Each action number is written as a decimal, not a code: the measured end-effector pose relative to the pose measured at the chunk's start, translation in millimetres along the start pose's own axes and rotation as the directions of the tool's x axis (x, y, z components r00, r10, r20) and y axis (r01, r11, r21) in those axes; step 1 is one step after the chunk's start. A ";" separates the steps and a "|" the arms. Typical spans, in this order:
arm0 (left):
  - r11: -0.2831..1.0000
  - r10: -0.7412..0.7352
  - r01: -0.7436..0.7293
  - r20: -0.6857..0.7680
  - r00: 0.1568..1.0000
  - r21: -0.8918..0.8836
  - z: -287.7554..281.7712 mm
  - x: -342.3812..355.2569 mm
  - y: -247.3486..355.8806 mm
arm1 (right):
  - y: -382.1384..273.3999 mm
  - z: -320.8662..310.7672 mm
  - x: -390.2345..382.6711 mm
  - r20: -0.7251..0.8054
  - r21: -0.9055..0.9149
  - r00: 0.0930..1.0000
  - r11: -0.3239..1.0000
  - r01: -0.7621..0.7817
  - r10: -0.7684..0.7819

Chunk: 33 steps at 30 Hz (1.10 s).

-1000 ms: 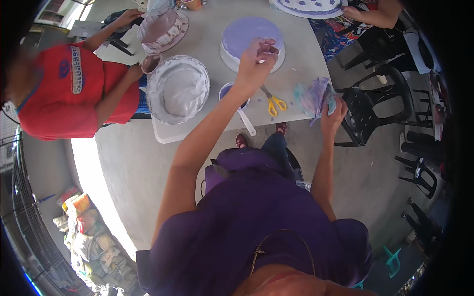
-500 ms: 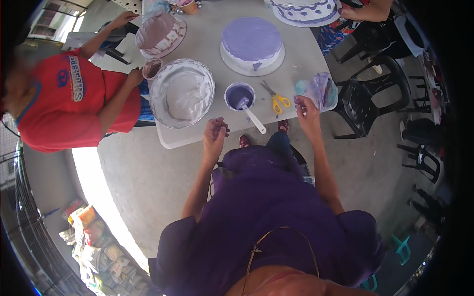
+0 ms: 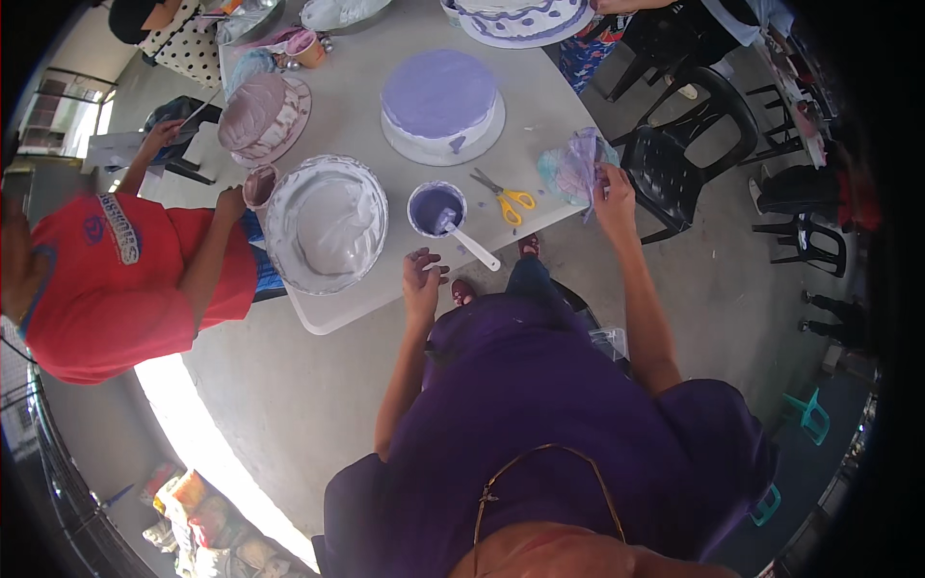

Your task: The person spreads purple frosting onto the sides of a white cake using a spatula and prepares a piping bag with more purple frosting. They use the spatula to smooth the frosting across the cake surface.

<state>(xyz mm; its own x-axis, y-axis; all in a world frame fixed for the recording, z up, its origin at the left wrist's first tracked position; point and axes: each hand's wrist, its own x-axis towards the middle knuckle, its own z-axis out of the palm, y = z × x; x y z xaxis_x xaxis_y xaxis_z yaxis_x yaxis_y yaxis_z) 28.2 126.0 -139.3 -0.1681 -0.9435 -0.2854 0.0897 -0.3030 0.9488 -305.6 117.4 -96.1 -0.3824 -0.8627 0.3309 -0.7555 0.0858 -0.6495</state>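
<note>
My right hand pinches the edge of a crumpled cloth, stained purple and pale blue, at the table's right edge. My left hand, smudged with purple, hovers by the near edge, fingers loosely bent and apart, holding nothing visible. Between my hands stands a small tub of purple icing, with a white-handled spatula resting in it. Yellow-handled scissors lie to its right. Farther back is a round cake, purple on top with a whitish lower side, on a white board.
A large bowl of white icing stands left of the tub. Behind it sits a pinkish-brown cake. A person in red stands left, holding a small cup. A decorated cake and black chair are right.
My right hand has moved onto the cloth and now grips it, lifting part of it. The left hand stays near the table edge. The view has shifted, showing more of the table's far end.
</note>
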 end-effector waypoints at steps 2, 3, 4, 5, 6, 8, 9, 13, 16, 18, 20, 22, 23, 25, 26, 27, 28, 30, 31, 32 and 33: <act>1.000 -0.010 0.010 -0.030 0.999 -0.003 -1.8 -1.8 -3.2 | 23.8 -12.8 -2.0 -0.115 -0.076 0.991 0.994 -0.074 0.065; 1.000 -0.009 0.009 -0.019 1.000 -0.005 -1.9 -2.4 -1.9 | 36.2 -16.1 -3.1 -0.123 -0.082 0.990 0.994 -0.077 0.066; 0.993 -0.040 0.034 0.049 0.998 0.113 -3.1 -3.3 0.9 | 47.5 -17.3 -4.8 -0.211 -0.018 0.961 0.982 -0.188 0.180; 0.972 -0.077 0.049 0.113 0.991 0.231 -4.4 -4.2 3.8 | 59.0 -18.2 -5.6 -0.290 0.057 0.911 0.956 -0.289 0.293; 0.928 -0.154 0.036 0.295 0.943 0.370 -6.8 -6.0 12.1 | 63.2 -17.6 -4.0 -0.312 0.069 0.894 0.946 -0.315 0.321; 0.896 -0.141 -0.100 0.492 0.859 0.432 7.6 -5.0 22.1 | 73.0 -16.1 -1.6 -0.310 0.005 0.921 0.969 -0.246 0.235; 0.854 -0.143 -0.241 0.654 0.743 0.461 16.4 -6.8 28.6 | 75.7 -13.0 1.6 -0.293 -0.051 0.946 0.985 -0.164 0.142; 0.874 0.051 -0.392 0.748 0.661 0.287 91.2 12.8 22.9 | 100.4 6.5 11.6 -0.242 -0.082 0.958 0.981 -0.176 0.152; 0.924 0.144 -0.338 0.658 0.739 0.178 156.4 42.2 4.1 | 104.8 13.0 19.6 -0.047 0.361 0.856 0.808 -0.466 0.515; 0.981 0.092 -0.165 0.500 0.861 0.102 198.7 61.8 -8.8 | 112.5 11.7 19.3 -0.027 0.365 0.835 0.783 -0.503 0.549; 0.993 0.047 -0.086 0.383 0.923 0.086 232.5 80.5 -17.2 | 119.7 11.9 17.4 -0.003 0.363 0.813 0.758 -0.541 0.582; 0.946 0.136 -0.153 0.078 0.988 0.287 256.5 98.5 -27.5 | 118.1 14.3 18.0 0.057 0.258 0.851 0.815 -0.518 0.523; 0.949 0.126 -0.140 0.067 0.990 0.284 265.7 104.1 -30.7 | 115.0 13.8 17.9 0.069 0.250 0.850 0.816 -0.522 0.523; 0.956 0.113 -0.087 -0.076 0.991 0.280 275.3 112.6 -30.9 | 91.1 7.9 24.6 0.217 0.286 0.828 0.777 -0.560 0.517; 0.956 0.107 -0.079 -0.085 0.991 0.283 277.4 113.8 -31.0 | 91.9 7.7 25.1 0.228 0.285 0.825 0.775 -0.564 0.516; 0.946 0.117 -0.091 -0.063 0.991 0.312 278.2 114.3 -30.6 | 94.3 7.4 24.2 0.245 0.404 0.837 0.733 -0.547 0.490; 0.934 0.127 -0.105 -0.045 0.991 0.340 276.9 114.8 -29.4 | 95.5 7.5 24.7 0.259 0.517 0.850 0.678 -0.523 0.458; 0.948 0.132 -0.108 -0.061 0.989 0.301 271.3 108.5 -23.2 | 102.9 -1.7 29.2 0.270 0.453 0.845 0.713 -0.535 0.462; 0.960 0.140 -0.119 -0.064 0.988 0.253 268.9 103.0 -20.2 | 106.9 -4.7 29.8 0.267 0.385 0.842 0.749 -0.539 0.469; 0.960 0.136 -0.115 -0.067 0.988 0.257 265.3 98.1 -16.7 | 110.6 2.6 26.2 0.068 0.404 0.890 0.804 -0.437 0.450; 0.978 0.126 -0.113 -0.064 0.990 0.176 257.9 95.0 -13.0 | 103.9 4.3 30.1 0.081 0.410 0.893 0.802 -0.435 0.443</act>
<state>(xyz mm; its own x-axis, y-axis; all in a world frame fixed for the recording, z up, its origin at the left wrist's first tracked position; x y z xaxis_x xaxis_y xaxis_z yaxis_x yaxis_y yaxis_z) -242.1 74.8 -143.8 -0.0920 -0.9808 -0.1721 -0.0659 -0.1664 0.9838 -393.4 98.3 -156.5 -0.6334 -0.7724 -0.0474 -0.2213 0.2395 -0.9453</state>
